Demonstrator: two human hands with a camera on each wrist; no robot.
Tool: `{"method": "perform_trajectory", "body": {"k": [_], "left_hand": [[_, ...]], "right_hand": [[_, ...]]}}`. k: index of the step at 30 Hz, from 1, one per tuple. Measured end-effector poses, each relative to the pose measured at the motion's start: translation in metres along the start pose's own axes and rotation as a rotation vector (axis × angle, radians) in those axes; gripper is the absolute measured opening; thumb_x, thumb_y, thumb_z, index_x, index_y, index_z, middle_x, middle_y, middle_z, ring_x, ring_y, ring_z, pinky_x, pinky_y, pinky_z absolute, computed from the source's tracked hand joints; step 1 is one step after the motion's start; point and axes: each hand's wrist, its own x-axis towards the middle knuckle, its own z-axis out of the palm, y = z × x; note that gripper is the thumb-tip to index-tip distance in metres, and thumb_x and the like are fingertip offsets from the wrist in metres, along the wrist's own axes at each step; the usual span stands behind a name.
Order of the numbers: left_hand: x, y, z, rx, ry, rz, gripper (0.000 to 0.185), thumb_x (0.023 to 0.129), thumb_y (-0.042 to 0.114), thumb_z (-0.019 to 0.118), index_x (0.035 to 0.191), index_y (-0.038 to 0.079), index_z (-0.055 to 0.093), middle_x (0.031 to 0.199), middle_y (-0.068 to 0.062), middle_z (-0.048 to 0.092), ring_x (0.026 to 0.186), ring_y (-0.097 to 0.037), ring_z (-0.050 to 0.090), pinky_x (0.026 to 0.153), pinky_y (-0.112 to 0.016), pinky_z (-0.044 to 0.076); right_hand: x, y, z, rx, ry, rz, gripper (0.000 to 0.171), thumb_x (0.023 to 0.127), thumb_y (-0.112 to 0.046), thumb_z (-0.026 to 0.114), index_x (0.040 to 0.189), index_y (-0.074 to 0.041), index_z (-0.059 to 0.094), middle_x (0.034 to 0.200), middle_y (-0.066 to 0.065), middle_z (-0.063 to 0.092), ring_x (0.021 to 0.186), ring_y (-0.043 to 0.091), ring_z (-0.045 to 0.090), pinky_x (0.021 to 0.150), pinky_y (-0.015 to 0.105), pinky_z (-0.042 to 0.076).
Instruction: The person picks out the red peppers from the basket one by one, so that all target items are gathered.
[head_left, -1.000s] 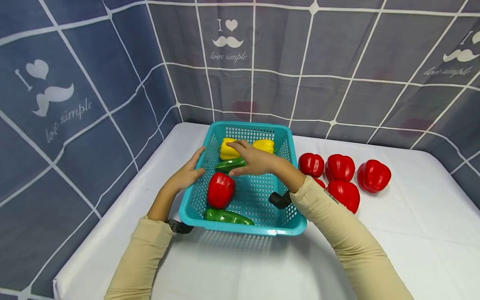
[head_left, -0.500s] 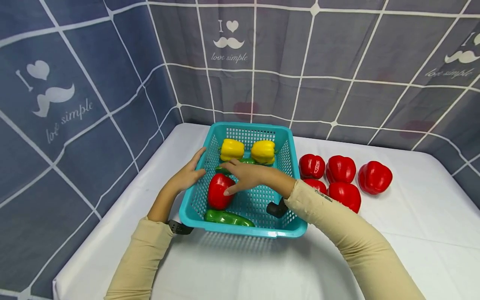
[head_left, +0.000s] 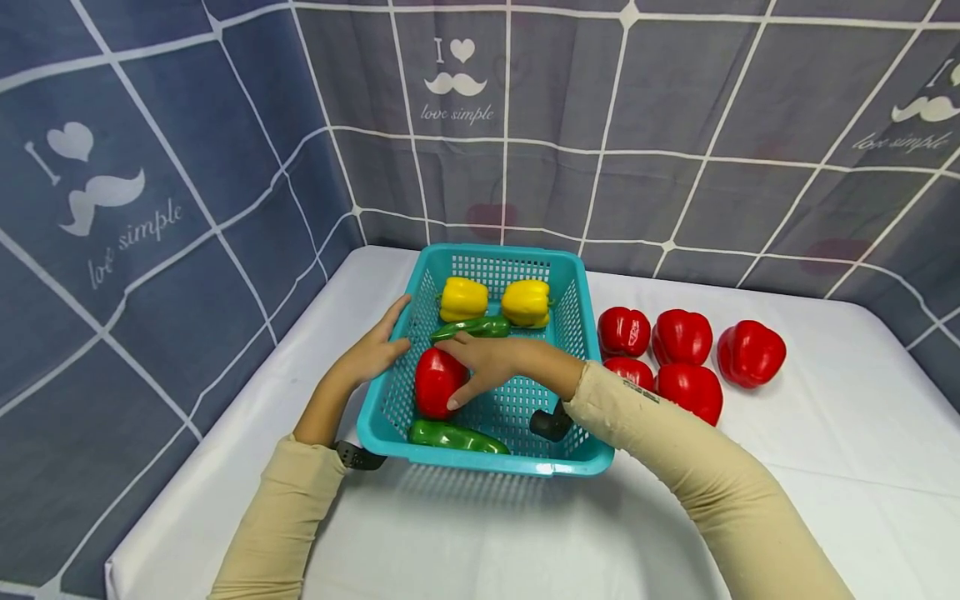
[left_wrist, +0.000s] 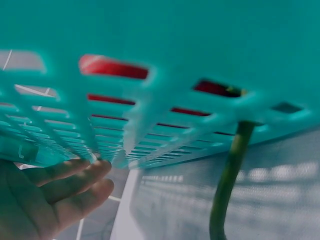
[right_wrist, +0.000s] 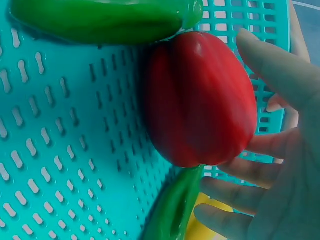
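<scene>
In the head view, a teal basket [head_left: 480,467] holds a red bell pepper [head_left: 437,385] at its left side. My right hand [head_left: 491,362] reaches over this pepper, thumb on the near side and fingers toward the far side. Seen from the right wrist, the fingers [right_wrist: 245,195] are loosely spread at the pepper's edge, and the thumb stands apart from it. My left hand [head_left: 367,354] rests at the basket's left rim, fingers extended along the outside wall in the left wrist view. Green peppers [head_left: 457,437] [head_left: 472,327] lie on both sides of the red one.
Two yellow bell peppers [head_left: 463,300] [head_left: 527,303] sit at the basket's back. Several red bell peppers [head_left: 681,337] stand on the white table right of the basket. A green stem [left_wrist: 232,175] pokes through the basket wall. Grey checked cloth [head_left: 570,108] hangs behind.
My right hand has come down and toward me, from above the far green pepper to the red bell pepper in the basket. My left hand stays at the rim.
</scene>
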Motion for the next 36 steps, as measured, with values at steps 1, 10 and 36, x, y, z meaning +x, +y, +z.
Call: {"method": "perform_trajectory", "body": {"k": [1, 10, 36], "left_hand": [[0.000, 0.000, 0.000, 0.001, -0.001, 0.000, 0.073, 0.085, 0.001, 0.035, 0.147, 0.011, -0.002, 0.148, -0.026, 0.011, 0.120, -0.051, 0.037, 0.079, -0.055, 0.049], [0.001, -0.002, 0.000, -0.004, -0.006, -0.004, 0.074, 0.085, 0.001, 0.035, 0.147, 0.013, -0.003, 0.149, -0.026, 0.010, 0.120, -0.049, 0.037, 0.079, -0.053, 0.050], [0.001, -0.002, 0.000, -0.005, -0.014, -0.001, 0.074, 0.084, 0.003, 0.035, 0.147, 0.013, -0.004, 0.149, -0.025, 0.009, 0.125, -0.049, 0.031, 0.085, -0.057, 0.045]], "right_hand": [[0.000, 0.000, 0.000, 0.002, -0.004, 0.000, 0.087, 0.080, -0.041, 0.064, 0.147, -0.011, 0.015, 0.147, 0.009, 0.023, 0.128, 0.023, 0.034, 0.099, 0.039, 0.041], [0.008, -0.002, 0.008, -0.024, -0.012, -0.019, 0.097, 0.078, -0.041, 0.067, 0.147, -0.010, 0.006, 0.144, 0.009, 0.024, 0.123, 0.024, 0.039, 0.094, 0.036, 0.046], [0.010, -0.011, 0.010, -0.122, 0.145, -0.069, 0.104, 0.067, -0.039, 0.077, 0.145, -0.006, 0.017, 0.136, 0.010, 0.034, 0.118, 0.021, 0.042, 0.089, 0.031, 0.049]]}}
